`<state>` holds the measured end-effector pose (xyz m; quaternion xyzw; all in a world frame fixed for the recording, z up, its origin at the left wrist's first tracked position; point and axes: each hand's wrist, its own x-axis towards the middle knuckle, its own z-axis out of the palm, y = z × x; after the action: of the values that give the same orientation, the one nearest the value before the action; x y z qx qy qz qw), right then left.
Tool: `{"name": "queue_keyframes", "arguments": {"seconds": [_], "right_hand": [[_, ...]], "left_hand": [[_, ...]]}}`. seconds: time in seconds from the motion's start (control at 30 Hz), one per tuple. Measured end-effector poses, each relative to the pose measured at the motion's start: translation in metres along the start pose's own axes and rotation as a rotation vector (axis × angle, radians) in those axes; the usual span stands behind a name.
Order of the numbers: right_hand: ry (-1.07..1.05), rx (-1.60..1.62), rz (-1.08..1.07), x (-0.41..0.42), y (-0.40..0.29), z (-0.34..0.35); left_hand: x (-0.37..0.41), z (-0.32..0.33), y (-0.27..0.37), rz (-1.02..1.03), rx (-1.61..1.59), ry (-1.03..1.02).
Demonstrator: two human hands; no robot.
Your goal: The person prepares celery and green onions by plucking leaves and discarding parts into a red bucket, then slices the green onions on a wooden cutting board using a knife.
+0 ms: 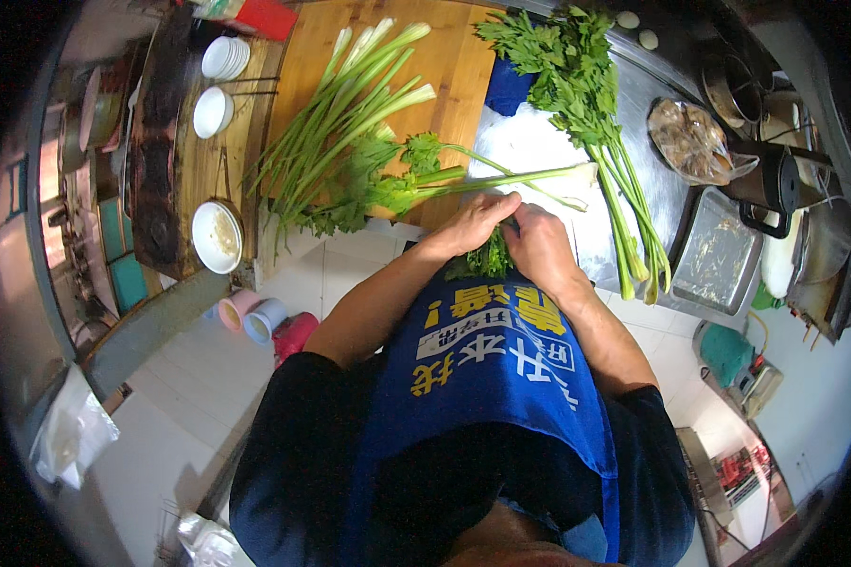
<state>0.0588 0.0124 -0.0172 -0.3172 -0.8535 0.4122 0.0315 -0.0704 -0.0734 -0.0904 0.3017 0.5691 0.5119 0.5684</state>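
My left hand (479, 221) and my right hand (541, 241) meet in front of my apron, both closed around a celery stalk that they mostly hide. Its green leaves (491, 255) hang below and between them. Just beyond, a loose celery stalk (496, 182) lies from the wooden cutting board (461, 64) across to the metal counter. Bare celery stalks (347, 120) are piled on the board, with torn celery leaves (358, 191) at its near edge. Over on the right rests a leafy bunch of celery (581, 92), its stalk ends toward me.
White bowls (213, 112) stand on a wooden ledge at the left. To the right, a plastic bag of brown food (688, 138), a dark lidded pitcher (769, 186) and a metal tray (720, 248) occupy the steel counter (642, 106). Two eggs (638, 30) lie at the back.
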Motion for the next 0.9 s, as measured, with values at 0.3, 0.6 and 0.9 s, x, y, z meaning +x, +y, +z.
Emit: {"name": "queue_keyframes", "arguments": {"seconds": [0.3, 0.6, 0.9], "right_hand": [[-0.116, 0.113, 0.008, -0.011, -0.003, -0.005], [0.075, 0.159, 0.090, -0.006, 0.002, 0.019], [-0.102, 0.719, 0.340, -0.003, 0.019, 0.021]], "left_hand": [[-0.024, 0.015, -0.023, 0.070, 0.003, 0.150], [-0.021, 0.021, -0.016, 0.137, -0.115, 0.205], [-0.030, 0.012, 0.004, -0.225, -0.600, 0.188]]}}
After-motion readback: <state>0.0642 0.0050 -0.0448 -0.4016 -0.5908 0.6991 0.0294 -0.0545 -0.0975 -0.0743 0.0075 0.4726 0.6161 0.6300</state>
